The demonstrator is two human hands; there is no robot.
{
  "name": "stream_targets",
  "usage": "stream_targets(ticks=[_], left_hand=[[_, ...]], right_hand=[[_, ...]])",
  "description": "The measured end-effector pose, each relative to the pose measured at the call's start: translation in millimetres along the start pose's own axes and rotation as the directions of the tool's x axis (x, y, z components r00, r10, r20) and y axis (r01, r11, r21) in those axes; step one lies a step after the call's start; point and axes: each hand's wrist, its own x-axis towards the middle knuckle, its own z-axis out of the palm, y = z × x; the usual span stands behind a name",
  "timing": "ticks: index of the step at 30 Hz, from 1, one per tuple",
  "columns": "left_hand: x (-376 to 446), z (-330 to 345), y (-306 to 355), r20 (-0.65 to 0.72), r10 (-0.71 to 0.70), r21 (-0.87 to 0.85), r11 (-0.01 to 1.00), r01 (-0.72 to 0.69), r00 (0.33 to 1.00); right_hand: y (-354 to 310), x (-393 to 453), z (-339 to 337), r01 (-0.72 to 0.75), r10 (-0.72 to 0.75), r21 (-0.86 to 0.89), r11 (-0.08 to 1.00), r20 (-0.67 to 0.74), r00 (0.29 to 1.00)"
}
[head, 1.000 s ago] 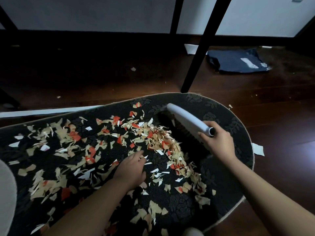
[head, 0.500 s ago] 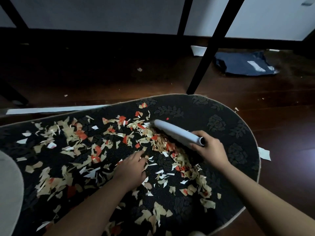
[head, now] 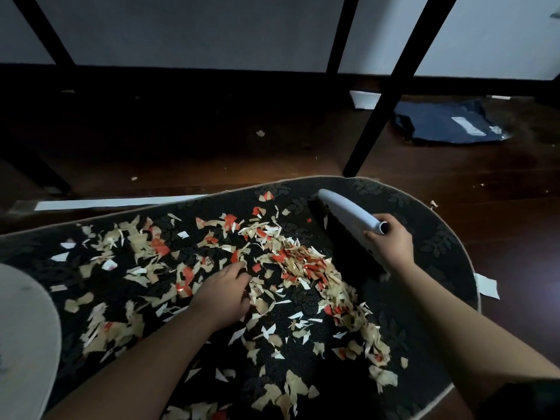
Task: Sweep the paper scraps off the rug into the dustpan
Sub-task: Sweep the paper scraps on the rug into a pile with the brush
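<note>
A dark patterned rug [head: 436, 247] with a pale border lies on the wooden floor. Tan, red and white paper scraps [head: 291, 262] cover much of it, thickest in a band through the middle. My right hand [head: 391, 244] grips the handle of a white hand brush [head: 348, 216] whose dark bristles stand on the rug at its far right part, just right of the scrap band. My left hand [head: 224, 289] rests palm down on the rug among the scraps, fingers spread loosely. A pale curved object [head: 24, 334] at the left edge may be the dustpan; I cannot tell.
Black furniture legs [head: 381, 107] stand on the floor just beyond the rug's far edge. A dark blue bag [head: 445, 122] lies at the back right. A white paper strip [head: 115, 203] lies along the rug's far side, and a white scrap [head: 486, 286] off its right edge.
The brush went left into the scraps half a second ago, and has now come back to the right and farther away. My left hand has stayed in place.
</note>
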Motion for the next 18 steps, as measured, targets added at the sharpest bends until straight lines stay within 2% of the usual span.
stream_targets(ticks=[2, 6, 12, 15, 18], left_hand=[[-1.8, 4.0, 1.7, 0.019, 0.002, 0.012, 1.0, -0.002, 1.0], [-0.8, 7.1, 10.2, 0.054, 0.044, 0.019, 0.999, -0.045, 0.998], [-5.1, -22.2, 8.2, 0.131, 0.129, 0.107, 0.984, -0.144, 0.983], [-11.4, -53.6, -1.5, 0.154, 0.135, 0.163, 0.974, -0.16, 0.979], [-19.1, -78.4, -12.2, 0.153, 0.11, 0.191, 0.972, -0.139, 0.982]], right_hand=[[-0.3, -0.8, 6.1, -0.019, 0.019, -0.01, 1.0, 0.029, 0.999], [-5.2, -9.3, 9.3, 0.063, -0.038, -0.143, 0.988, 0.171, 0.985], [-14.7, -7.0, -13.9, 0.123, -0.109, -0.075, 0.99, 0.163, 0.981], [-42.8, -0.1, -24.4, 0.167, -0.14, -0.137, 0.976, 0.186, 0.972], [-78.7, 1.0, -28.6, 0.276, -0.217, -0.249, 0.928, 0.239, 0.946]])
